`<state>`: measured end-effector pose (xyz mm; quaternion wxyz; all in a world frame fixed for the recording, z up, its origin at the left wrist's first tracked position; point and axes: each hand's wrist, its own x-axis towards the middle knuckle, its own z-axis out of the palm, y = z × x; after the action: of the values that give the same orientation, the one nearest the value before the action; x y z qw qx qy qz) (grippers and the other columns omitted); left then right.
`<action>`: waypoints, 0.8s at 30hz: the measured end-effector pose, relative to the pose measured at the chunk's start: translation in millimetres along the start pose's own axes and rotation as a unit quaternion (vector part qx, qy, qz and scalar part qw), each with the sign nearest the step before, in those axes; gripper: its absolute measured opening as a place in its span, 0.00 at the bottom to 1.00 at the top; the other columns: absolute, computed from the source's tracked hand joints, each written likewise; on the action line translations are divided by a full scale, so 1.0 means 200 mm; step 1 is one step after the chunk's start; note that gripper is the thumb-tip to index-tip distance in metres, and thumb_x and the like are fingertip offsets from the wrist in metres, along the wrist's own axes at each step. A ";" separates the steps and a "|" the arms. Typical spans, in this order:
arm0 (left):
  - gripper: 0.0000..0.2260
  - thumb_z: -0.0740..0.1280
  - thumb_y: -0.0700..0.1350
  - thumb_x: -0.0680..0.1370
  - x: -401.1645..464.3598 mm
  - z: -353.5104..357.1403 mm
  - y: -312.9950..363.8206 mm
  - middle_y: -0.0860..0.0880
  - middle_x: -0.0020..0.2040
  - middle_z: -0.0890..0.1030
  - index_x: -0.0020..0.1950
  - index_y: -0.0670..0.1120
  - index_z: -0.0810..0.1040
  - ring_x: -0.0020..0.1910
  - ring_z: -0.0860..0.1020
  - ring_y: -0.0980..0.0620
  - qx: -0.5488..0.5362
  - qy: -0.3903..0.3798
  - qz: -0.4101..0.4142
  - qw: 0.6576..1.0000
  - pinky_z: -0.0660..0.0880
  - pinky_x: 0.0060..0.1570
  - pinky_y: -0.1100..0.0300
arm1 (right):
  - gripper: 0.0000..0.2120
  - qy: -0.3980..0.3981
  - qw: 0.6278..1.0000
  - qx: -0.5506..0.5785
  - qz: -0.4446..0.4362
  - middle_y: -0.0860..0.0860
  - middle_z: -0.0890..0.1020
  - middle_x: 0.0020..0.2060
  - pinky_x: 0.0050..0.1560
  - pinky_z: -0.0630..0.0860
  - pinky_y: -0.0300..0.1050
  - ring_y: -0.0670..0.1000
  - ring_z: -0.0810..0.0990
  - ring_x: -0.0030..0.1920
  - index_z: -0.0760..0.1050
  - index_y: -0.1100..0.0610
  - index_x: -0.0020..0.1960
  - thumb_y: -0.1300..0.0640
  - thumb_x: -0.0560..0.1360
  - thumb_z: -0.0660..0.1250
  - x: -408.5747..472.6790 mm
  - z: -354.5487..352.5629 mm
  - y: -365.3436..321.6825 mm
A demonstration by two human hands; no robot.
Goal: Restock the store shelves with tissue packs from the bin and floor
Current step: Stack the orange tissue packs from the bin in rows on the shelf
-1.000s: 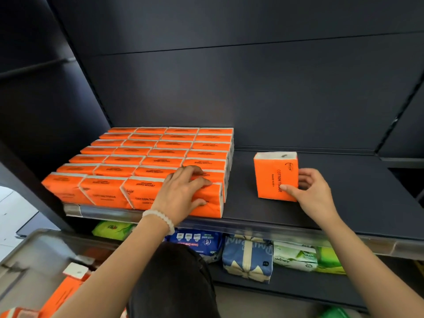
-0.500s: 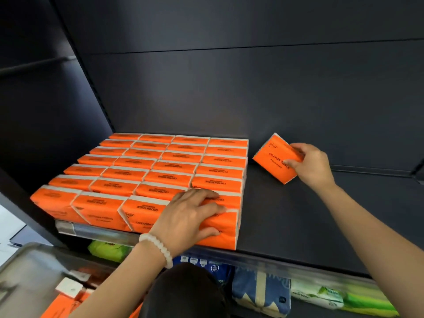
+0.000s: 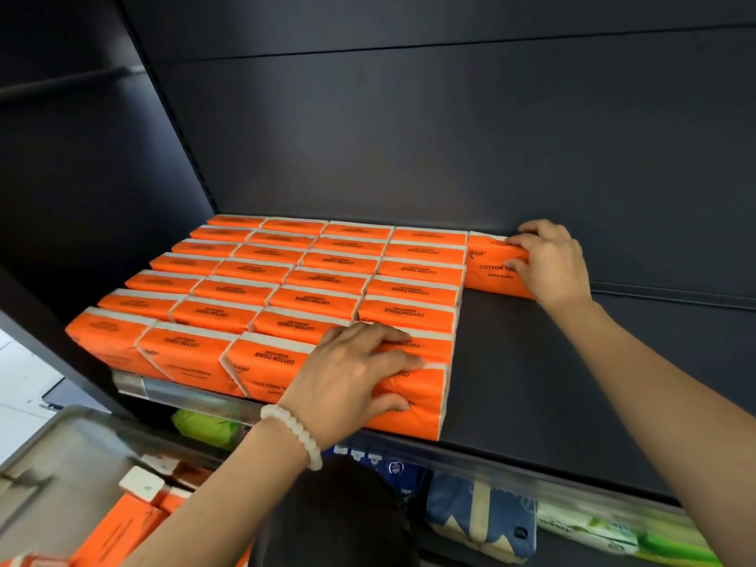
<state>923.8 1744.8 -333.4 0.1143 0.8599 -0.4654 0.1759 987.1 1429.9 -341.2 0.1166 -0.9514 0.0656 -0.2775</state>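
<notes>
Since a second ago the right hand has carried its orange tissue pack from the open middle of the shelf to the back, at about one o'clock in the view, and set it upright against the rear panel, touching the right end of the last stocked row. Its fingers curl over the pack's top and right end, gripping it. The left hand, at about six o'clock, has kept its place on the front right pack of the stocked block; its fingers lie spread over the top and the thumb presses the front face, steadying it.

As I judge it, the work is under halfway on this shelf: the block fills the left part in four columns, and the pack now at the back begins a fifth. The bare shelf from two to four o'clock remains to be filled.

At seven o'clock the clear bin holds more orange packs, so stock is at hand. A white bead bracelet sits on the left wrist. Below the shelf edge, from six to four o'clock, lie green, blue and white packs of other goods. Nothing stands in the way of the open space; only the reach to the back is long, and the front packs overhang the edge slightly and could slip.
</notes>
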 end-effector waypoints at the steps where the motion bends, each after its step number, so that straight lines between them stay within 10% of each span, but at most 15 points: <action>1: 0.23 0.78 0.54 0.62 0.00 0.00 0.00 0.50 0.56 0.80 0.56 0.54 0.81 0.54 0.79 0.47 0.000 0.003 -0.001 1.000 0.76 0.51 0.48 | 0.16 0.004 1.000 -0.016 -0.005 0.58 0.78 0.54 0.54 0.68 0.56 0.62 0.73 0.55 0.80 0.61 0.56 0.61 0.69 0.74 0.00 0.00 -0.01; 14: 0.27 0.79 0.54 0.61 0.01 -0.04 0.06 0.49 0.53 0.81 0.59 0.53 0.79 0.52 0.80 0.47 0.050 -0.035 -0.025 0.998 0.76 0.49 0.48 | 0.25 -0.076 0.996 -0.042 -0.016 0.58 0.75 0.62 0.64 0.66 0.56 0.60 0.72 0.62 0.71 0.59 0.67 0.48 0.74 0.68 -0.15 -0.10 -0.12; 18: 0.25 0.68 0.59 0.72 -0.01 -0.13 0.12 0.49 0.63 0.75 0.68 0.54 0.72 0.62 0.74 0.47 0.064 -0.081 -0.053 0.993 0.69 0.60 0.48 | 0.20 -0.022 0.998 0.014 -0.049 0.57 0.78 0.58 0.57 0.72 0.56 0.61 0.75 0.59 0.75 0.61 0.62 0.51 0.75 0.68 -0.29 -0.23 -0.24; 24: 0.21 0.61 0.60 0.74 -0.16 -0.27 0.18 0.48 0.55 0.79 0.62 0.51 0.77 0.53 0.78 0.46 0.099 -0.019 -0.091 0.991 0.75 0.50 0.49 | 0.19 -0.017 0.993 0.069 -0.093 0.53 0.78 0.58 0.56 0.73 0.52 0.56 0.76 0.58 0.75 0.58 0.63 0.49 0.76 0.66 -0.53 -0.38 -0.48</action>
<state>866.7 1770.2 -296.4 0.0352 0.9088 -0.3678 0.1938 862.0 1527.6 -308.6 0.1562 -0.9477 -0.0446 -0.2748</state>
